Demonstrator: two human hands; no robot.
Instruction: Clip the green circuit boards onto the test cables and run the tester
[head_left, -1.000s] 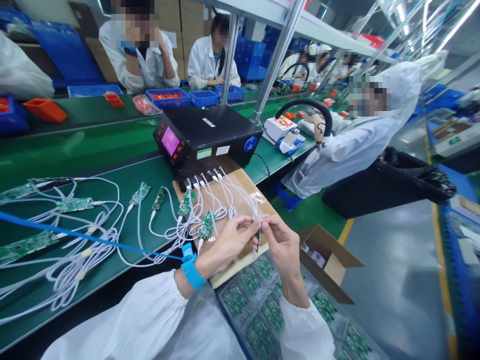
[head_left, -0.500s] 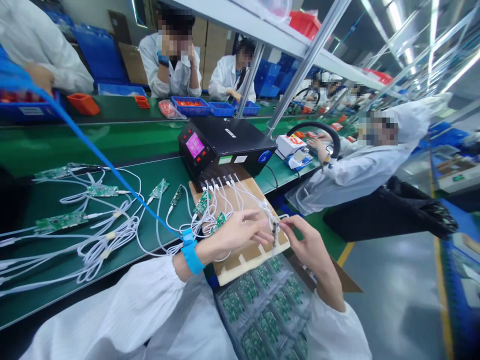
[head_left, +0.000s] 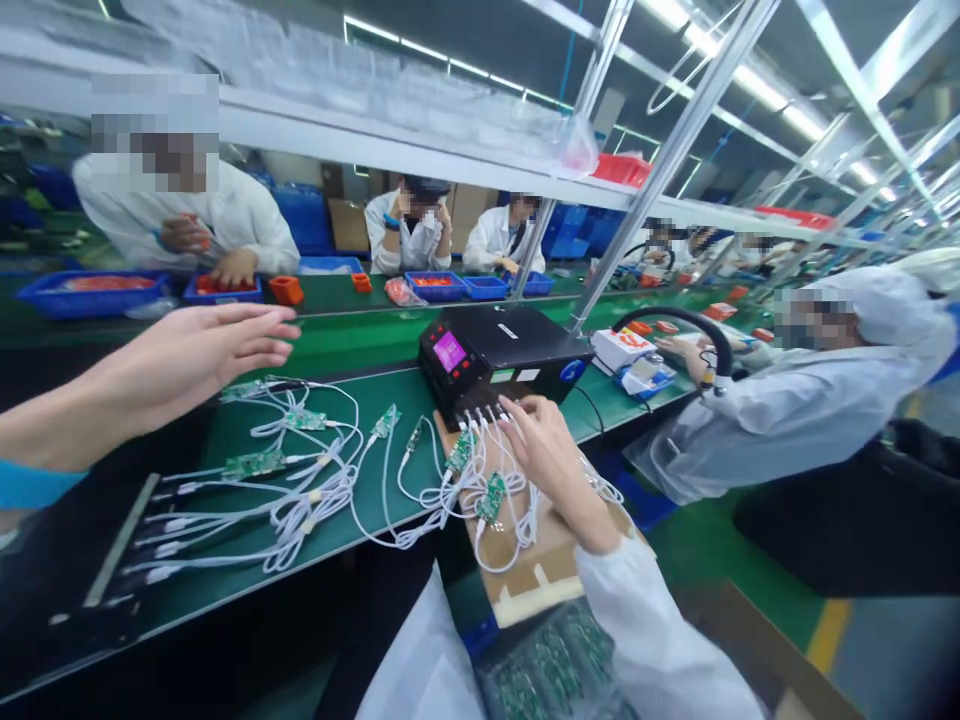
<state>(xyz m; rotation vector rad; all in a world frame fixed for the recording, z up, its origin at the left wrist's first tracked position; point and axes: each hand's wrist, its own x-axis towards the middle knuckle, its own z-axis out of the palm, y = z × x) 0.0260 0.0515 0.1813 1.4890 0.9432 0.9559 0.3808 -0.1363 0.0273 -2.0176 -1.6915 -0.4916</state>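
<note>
My left hand (head_left: 217, 345) hangs in the air at the left with its fingers stretched out, holding nothing. Below and right of it lie green circuit boards (head_left: 255, 464) joined to white cables (head_left: 292, 515). My right hand (head_left: 544, 445) is at the row of sockets on the front of a black test box (head_left: 517, 345). Its thumb and forefinger close around a white cable plug at the right end of that row, partly covered by the fingers. The box has a lit pink screen (head_left: 450, 351). Another circuit board (head_left: 491, 498) rests on the cardboard (head_left: 517, 550) beside my right wrist.
A tray of circuit boards (head_left: 551, 665) sits at the front, under my right sleeve. A dark unit (head_left: 97, 560) with several cables stands at the left. Metal posts (head_left: 652, 165) rise behind the box. Co-workers sit across the bench, and one person (head_left: 810, 400) works at the right.
My hands have parted: the left swung away up and left, and the right moved from the loose cable ends to the box's sockets. The view has turned leftward.
</note>
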